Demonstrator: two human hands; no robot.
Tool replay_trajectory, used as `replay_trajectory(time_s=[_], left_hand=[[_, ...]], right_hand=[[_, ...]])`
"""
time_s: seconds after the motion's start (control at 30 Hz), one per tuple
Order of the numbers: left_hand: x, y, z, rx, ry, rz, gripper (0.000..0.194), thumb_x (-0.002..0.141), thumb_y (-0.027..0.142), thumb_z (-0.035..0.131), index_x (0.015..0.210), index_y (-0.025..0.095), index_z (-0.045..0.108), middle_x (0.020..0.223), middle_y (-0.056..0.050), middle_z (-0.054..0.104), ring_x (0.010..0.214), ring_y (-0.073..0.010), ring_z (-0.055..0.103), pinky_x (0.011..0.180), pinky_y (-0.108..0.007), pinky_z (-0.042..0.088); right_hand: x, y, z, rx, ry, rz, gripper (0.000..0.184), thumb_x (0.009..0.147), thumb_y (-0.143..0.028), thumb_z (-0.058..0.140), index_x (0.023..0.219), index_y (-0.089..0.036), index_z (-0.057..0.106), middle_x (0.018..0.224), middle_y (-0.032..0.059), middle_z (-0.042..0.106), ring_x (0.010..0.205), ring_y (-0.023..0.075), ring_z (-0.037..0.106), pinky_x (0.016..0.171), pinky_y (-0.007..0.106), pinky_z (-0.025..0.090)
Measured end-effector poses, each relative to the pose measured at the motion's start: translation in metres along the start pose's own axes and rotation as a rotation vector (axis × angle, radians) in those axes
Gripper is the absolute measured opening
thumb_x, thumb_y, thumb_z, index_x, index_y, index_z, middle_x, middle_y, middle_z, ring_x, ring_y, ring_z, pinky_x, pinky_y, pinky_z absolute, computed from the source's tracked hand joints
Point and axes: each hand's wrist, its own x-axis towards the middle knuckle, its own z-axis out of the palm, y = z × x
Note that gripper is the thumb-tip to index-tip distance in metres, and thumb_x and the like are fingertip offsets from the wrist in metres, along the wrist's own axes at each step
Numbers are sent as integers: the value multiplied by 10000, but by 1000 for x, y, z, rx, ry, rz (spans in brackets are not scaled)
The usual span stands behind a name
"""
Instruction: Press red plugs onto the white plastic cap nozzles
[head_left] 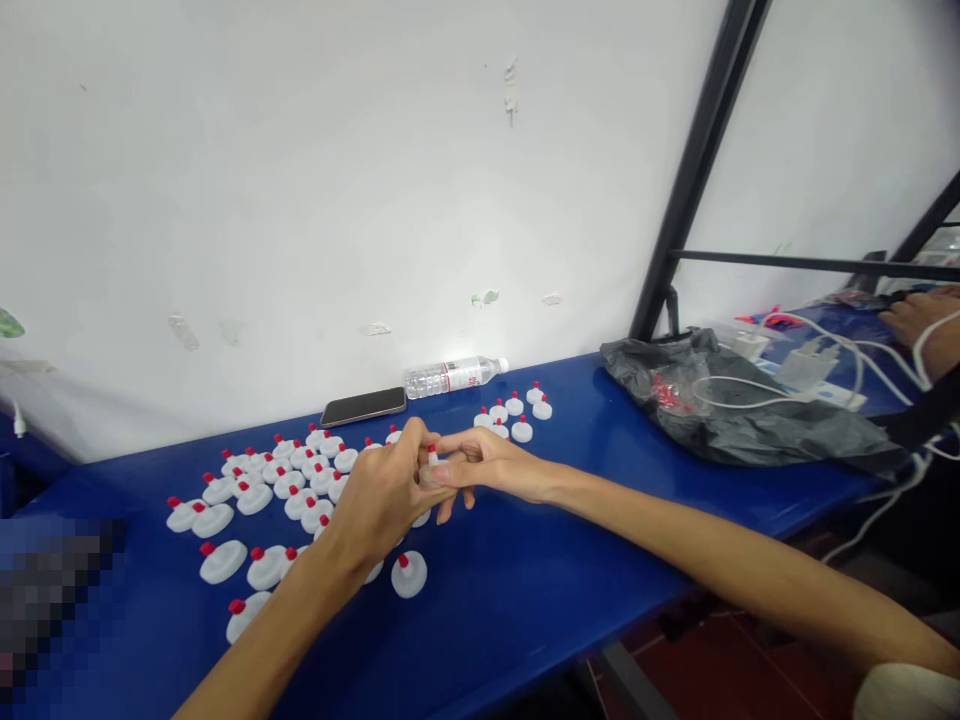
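My left hand [382, 495] and my right hand [480, 465] meet above the blue table [540, 580], fingers pinched together on one white cap with a red tip [432, 458]. Several more white caps with red tips [255, 495] lie spread on the table to the left and under my left hand. One cap [409, 574] sits alone just in front of my left wrist. A smaller group of caps [514, 412] lies behind my right hand.
A phone [364, 406] and a lying water bottle [454, 376] rest by the white wall. A dark plastic bag [742, 420] with white cables [817, 360] lies at right, beside a black metal post [697, 160]. Another person's hand [926, 318] shows at far right.
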Motion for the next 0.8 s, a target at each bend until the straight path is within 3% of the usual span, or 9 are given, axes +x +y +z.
replay_trajectory(time_s=[0.27,0.37,0.5,0.8], left_hand=[[2,0,2,153,41,23,207,962,434,551,930,235,505,605,38,657,489,-179,640,459,-251,391],[3,4,0,203,45,36,274,946,429,610,1116,217,577,689,25,707,507,-185,654,497,-269,415],[3,10,-4,136,57,4,406,1009,430,550,1363,233,518,881,-1,752,538,-159,661,554,-277,464],[8,1,-7,18,0,-164,312,1095,446,329,1191,240,543,784,13,695,661,-198,687,598,-298,439]], right_hand=[[-2,-5,-2,-38,80,4,575,899,-511,760,1382,-218,655,787,8,756,748,169,753,599,222,485],[-1,-8,-5,-50,182,-7,542,903,-473,764,1372,-219,664,894,36,783,743,149,726,603,217,494],[1,-11,-12,-102,322,-66,511,889,-498,764,1275,-168,717,983,83,784,727,144,717,541,196,464],[3,-4,-17,-229,320,-91,439,898,-550,738,1166,-202,724,1017,65,760,718,142,740,490,176,481]])
